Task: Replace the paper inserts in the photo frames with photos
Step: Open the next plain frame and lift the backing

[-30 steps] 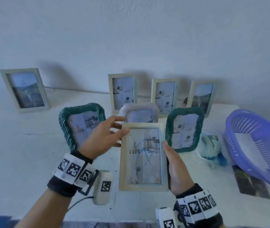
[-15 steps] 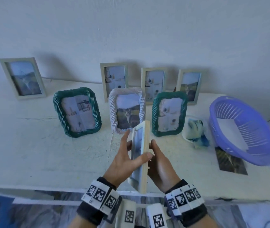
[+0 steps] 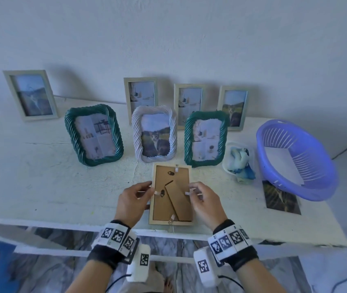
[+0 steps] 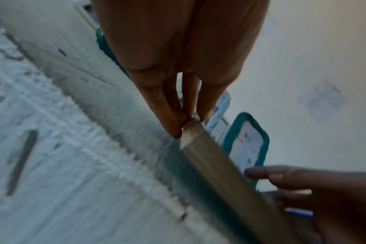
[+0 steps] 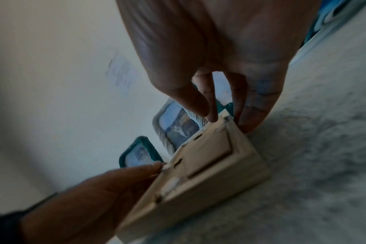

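A light wooden photo frame (image 3: pixel 164 176) lies face down near the table's front edge, its brown backing and folded stand facing up. My left hand (image 3: pixel 152 191) pinches the frame's left edge at a small metal tab. My right hand (image 3: pixel 192 192) pinches the right edge at the opposite tab. In the left wrist view my left hand (image 4: pixel 184 125) has its fingertips closed on the frame (image 4: pixel 219 165) at one corner. The right wrist view shows my right hand (image 5: pixel 226 122) with thumb and finger on the frame (image 5: pixel 209 165). The insert is hidden underneath.
Behind the frame stand two green twisted frames (image 3: pixel 93 135) (image 3: pixel 206 138), a white twisted frame (image 3: pixel 154 134) with a cat photo, and several wooden frames (image 3: pixel 141 96) by the wall. A purple basket (image 3: pixel 295 161), a loose photo (image 3: pixel 280 197) and a small bowl (image 3: pixel 239 163) lie right.
The wooden frame, held up facing me, was turned edge-on, then laid face down on the table. Both hands shifted to its side edges.
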